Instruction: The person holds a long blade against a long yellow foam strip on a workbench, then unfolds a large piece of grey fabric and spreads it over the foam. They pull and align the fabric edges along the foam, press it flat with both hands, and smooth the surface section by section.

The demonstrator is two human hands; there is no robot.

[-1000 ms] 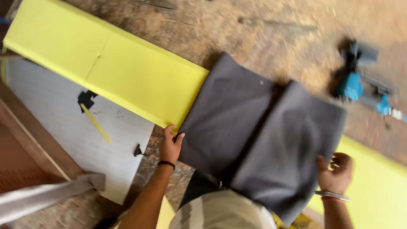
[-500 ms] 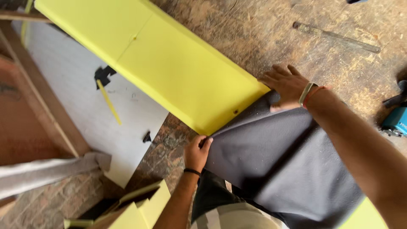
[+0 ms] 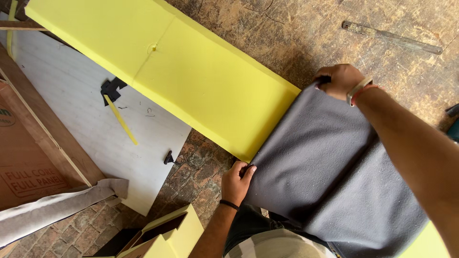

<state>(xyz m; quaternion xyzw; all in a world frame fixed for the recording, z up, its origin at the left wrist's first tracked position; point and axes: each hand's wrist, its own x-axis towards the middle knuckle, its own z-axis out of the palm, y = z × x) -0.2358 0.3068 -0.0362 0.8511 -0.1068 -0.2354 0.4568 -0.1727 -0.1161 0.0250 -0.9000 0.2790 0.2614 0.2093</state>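
A: Hands first; left hand point(image 3: 236, 181) is closed on the near corner of the grey fabric sheet point(image 3: 325, 167), fingers curled over its edge; right hand point(image 3: 340, 80) is fisted on the far corner, wristband showing.

B: Where's the fabric sitting?

A: Stretched between the two hands, over the right end of the long yellow foam slab point(image 3: 167, 71); its left edge runs along the slab's end, near part drapes down toward the person's lap.

B: How far along?

A: My guess, early; only that end of the foam is under fabric, most of the slab is bare yellow; the fabric has a fold down the middle, not smoothed flat; nothing visibly fixing it.

B: Anything else around?

A: White board point(image 3: 86, 110) under the slab's left part with a thin yellow strip point(image 3: 122, 122) on it; metal ruler point(image 3: 392, 37) lying on the worn work surface point(image 3: 287, 28), well apart from both hands; cardboard box point(image 3: 24, 162) at the left edge; yellow foam offcuts point(image 3: 177, 234) near the left wrist.
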